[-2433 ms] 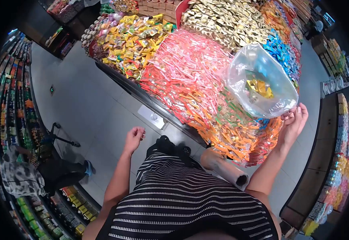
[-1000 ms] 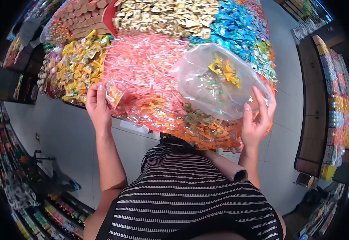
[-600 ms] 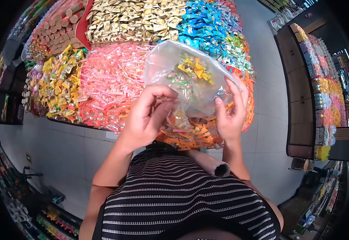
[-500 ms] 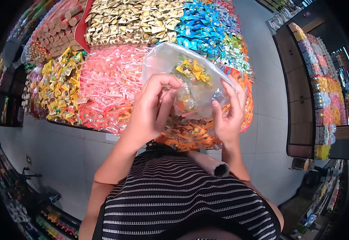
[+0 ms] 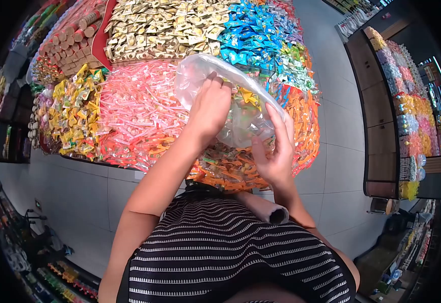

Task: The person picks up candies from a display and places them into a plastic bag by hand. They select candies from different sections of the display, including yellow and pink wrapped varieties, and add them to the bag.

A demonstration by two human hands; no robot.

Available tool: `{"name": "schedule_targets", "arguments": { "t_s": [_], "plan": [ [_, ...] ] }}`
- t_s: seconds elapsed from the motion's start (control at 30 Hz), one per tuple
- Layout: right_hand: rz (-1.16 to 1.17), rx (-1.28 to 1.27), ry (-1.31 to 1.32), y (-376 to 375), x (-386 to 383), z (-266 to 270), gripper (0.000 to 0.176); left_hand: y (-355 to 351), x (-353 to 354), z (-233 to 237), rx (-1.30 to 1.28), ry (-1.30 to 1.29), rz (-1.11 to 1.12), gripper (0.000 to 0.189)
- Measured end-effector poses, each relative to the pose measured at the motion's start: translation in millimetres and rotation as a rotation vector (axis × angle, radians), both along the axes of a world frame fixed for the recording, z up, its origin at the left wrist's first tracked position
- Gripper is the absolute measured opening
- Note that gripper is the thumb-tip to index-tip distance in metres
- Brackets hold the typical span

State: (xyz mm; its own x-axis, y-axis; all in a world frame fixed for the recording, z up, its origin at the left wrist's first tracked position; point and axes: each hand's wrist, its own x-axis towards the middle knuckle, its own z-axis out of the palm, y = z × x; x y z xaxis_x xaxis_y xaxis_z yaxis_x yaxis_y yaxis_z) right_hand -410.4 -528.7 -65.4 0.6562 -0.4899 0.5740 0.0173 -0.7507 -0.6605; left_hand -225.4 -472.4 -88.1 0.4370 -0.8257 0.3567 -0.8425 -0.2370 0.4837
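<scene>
Bag (image 5: 244,125), clear plastic, mid-view; R grip (image 5: 278,151) holding rim abt 4 o'clock. L grip (image 5: 212,105) now deeper in mouth than b4, so both on bag; L contents unclear. Yellow-wrapped candies (image 5: 249,97) inside, L grip's 3 o'clock.

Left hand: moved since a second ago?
Yes: the left hand moved right across the pink candies, from their left edge to the plastic bag.

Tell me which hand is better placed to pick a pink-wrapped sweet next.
Likely the left: the left hand, at the mouth of the plastic bag, is nearer the pink-wrapped sweets, while the right hand holds the bag's edge.
</scene>
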Motion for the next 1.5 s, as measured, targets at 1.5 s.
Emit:
{"name": "schedule_targets", "arguments": {
  "t_s": [1.5],
  "plan": [
    [-0.047,-0.070,-0.295,19.3,-23.3,-36.5,0.025,275.6,128.5,-71.3,-0.303,-0.003,0.746,0.013]
  ]
}}
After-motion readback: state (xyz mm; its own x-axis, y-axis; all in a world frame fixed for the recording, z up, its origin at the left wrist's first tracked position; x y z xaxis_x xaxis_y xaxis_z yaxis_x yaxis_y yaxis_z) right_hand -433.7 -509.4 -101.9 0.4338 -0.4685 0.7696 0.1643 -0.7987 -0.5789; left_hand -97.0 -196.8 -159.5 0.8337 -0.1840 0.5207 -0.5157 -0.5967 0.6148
